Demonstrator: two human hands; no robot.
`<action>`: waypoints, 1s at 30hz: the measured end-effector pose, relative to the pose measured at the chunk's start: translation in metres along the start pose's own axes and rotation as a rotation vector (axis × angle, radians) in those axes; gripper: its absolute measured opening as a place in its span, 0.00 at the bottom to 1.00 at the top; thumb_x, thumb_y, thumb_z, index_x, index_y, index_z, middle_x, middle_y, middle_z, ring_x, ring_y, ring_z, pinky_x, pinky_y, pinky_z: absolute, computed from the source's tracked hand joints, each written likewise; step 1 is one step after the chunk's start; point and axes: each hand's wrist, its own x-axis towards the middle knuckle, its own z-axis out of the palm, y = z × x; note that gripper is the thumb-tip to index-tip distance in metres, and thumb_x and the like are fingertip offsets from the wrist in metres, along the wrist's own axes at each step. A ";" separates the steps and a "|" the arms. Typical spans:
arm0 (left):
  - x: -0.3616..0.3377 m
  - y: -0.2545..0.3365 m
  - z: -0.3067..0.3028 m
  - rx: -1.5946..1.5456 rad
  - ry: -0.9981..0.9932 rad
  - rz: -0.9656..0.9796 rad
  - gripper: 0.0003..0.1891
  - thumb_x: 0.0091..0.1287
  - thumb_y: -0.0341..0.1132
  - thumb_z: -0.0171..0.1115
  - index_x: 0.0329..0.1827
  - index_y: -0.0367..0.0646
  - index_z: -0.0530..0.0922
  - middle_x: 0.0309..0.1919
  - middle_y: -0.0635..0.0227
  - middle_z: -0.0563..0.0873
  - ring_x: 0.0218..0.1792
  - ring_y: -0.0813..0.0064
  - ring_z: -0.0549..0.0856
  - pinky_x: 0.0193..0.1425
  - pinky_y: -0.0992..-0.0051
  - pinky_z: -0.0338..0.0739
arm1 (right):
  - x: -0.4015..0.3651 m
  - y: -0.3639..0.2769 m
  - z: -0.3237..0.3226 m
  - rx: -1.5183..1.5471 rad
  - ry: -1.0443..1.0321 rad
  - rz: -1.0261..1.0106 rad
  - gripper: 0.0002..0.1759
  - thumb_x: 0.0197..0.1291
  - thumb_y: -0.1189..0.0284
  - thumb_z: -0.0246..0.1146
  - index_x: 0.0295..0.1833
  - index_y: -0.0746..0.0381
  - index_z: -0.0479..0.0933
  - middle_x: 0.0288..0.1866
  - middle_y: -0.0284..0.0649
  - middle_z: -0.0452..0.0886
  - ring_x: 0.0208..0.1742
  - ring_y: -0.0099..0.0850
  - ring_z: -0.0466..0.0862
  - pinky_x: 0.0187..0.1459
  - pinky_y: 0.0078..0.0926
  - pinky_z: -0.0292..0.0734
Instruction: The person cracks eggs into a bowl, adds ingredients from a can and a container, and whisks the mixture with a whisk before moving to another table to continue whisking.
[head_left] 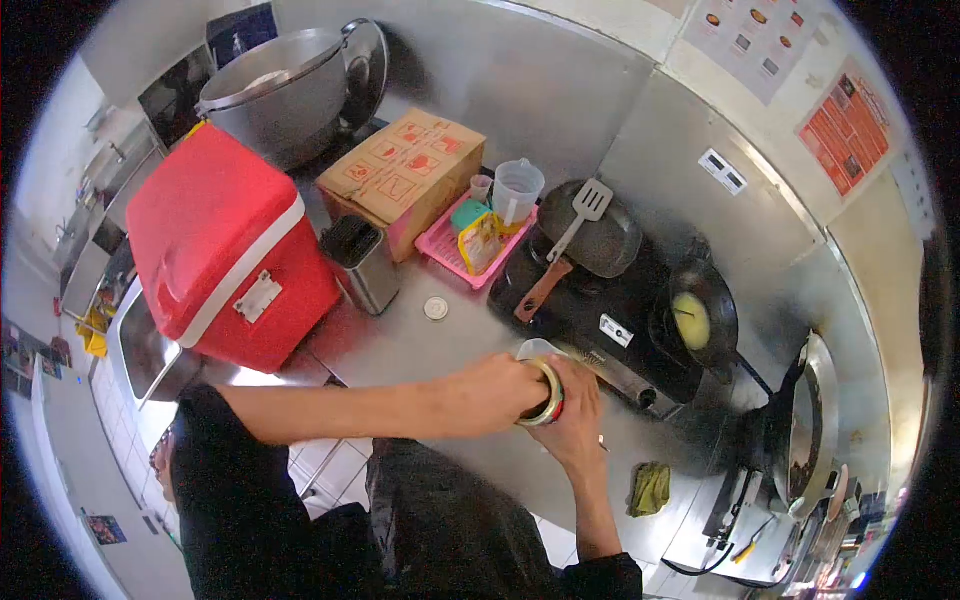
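A tin can (545, 398) with a gold-coloured rim is tilted between my hands above the steel counter. My right hand (576, 412) is wrapped round the can from the right side. My left hand (507, 388) is closed at the can's left side; its fingertips are hidden. A pale, translucent cup-like piece (538, 349) shows just beyond my left knuckles, mostly covered. A small round white lid (435, 308) lies on the counter, beyond my left forearm.
A black gas stove (590, 330) carries a square pan (615, 240) with a spatula (590, 203) across it. Beside it, a small pan (724, 310) holds yellowish liquid. Left stand a red cooler (215, 230), metal holder (375, 285), carton (420, 150) and pink basket (440, 250). A green cloth (650, 489) lies right.
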 end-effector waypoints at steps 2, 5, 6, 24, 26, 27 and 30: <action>0.004 -0.002 0.008 -0.095 0.055 -0.056 0.07 0.58 0.27 0.63 0.37 0.34 0.81 0.37 0.48 0.86 0.38 0.50 0.88 0.44 0.57 0.83 | -0.003 -0.001 0.003 -0.024 -0.004 0.019 0.54 0.31 0.69 0.84 0.68 0.59 0.65 0.61 0.48 0.78 0.59 0.50 0.79 0.60 0.48 0.75; 0.005 -0.008 0.018 -0.260 0.164 -0.129 0.06 0.59 0.25 0.61 0.38 0.35 0.81 0.36 0.48 0.86 0.36 0.49 0.87 0.42 0.56 0.83 | -0.003 -0.005 0.006 -0.019 -0.033 0.135 0.54 0.31 0.67 0.84 0.68 0.59 0.65 0.62 0.48 0.77 0.61 0.50 0.79 0.62 0.48 0.74; 0.005 -0.009 0.020 -0.330 0.224 -0.140 0.06 0.60 0.24 0.61 0.39 0.35 0.82 0.36 0.48 0.86 0.36 0.49 0.87 0.42 0.56 0.82 | -0.003 -0.006 0.006 -0.019 -0.014 0.136 0.54 0.32 0.67 0.84 0.68 0.60 0.65 0.61 0.48 0.78 0.61 0.50 0.78 0.62 0.48 0.73; 0.008 0.003 0.045 -0.961 0.638 -0.601 0.09 0.69 0.26 0.65 0.48 0.40 0.75 0.30 0.69 0.83 0.24 0.85 0.79 0.18 0.82 0.73 | -0.019 -0.006 -0.013 0.107 0.270 0.701 0.55 0.34 0.71 0.83 0.71 0.63 0.62 0.65 0.52 0.73 0.65 0.52 0.74 0.67 0.48 0.69; 0.009 0.004 0.049 -0.964 0.627 -0.601 0.09 0.69 0.26 0.66 0.48 0.40 0.75 0.29 0.69 0.82 0.24 0.85 0.79 0.18 0.82 0.73 | -0.019 -0.006 -0.013 0.112 0.251 0.720 0.55 0.34 0.71 0.83 0.71 0.63 0.62 0.64 0.52 0.73 0.65 0.52 0.74 0.67 0.48 0.69; 0.009 0.005 0.050 -0.967 0.621 -0.606 0.09 0.69 0.26 0.66 0.47 0.40 0.75 0.29 0.69 0.82 0.24 0.85 0.79 0.18 0.82 0.72 | -0.021 -0.005 -0.010 0.098 0.259 0.702 0.54 0.35 0.71 0.83 0.71 0.63 0.62 0.65 0.52 0.73 0.65 0.52 0.73 0.67 0.48 0.68; 0.013 0.009 0.043 -0.959 0.635 -0.610 0.07 0.68 0.24 0.65 0.45 0.38 0.75 0.27 0.70 0.82 0.21 0.86 0.78 0.18 0.82 0.71 | -0.022 -0.003 -0.007 0.088 0.275 0.685 0.54 0.36 0.71 0.83 0.71 0.63 0.62 0.65 0.52 0.73 0.66 0.52 0.72 0.68 0.48 0.67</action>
